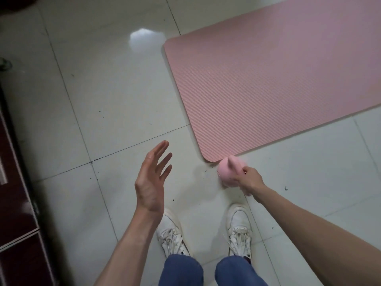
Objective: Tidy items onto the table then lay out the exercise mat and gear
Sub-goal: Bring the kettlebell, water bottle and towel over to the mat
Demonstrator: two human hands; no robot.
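Observation:
A pink ribbed exercise mat (pixel 274 79) lies unrolled flat on the tiled floor, running from centre to upper right. My right hand (pixel 248 179) is shut on the handle of a small pink kettlebell (pixel 225 173), held low just below the mat's near corner. Whether the kettlebell touches the floor I cannot tell. My left hand (pixel 151 178) hovers to its left, open, fingers spread, holding nothing.
White glossy floor tiles (pixel 103 100) fill the view, with small dark specks. A dark wooden cabinet (pixel 14 193) runs along the left edge. My two white sneakers (pixel 171 232) and jeans show at the bottom centre.

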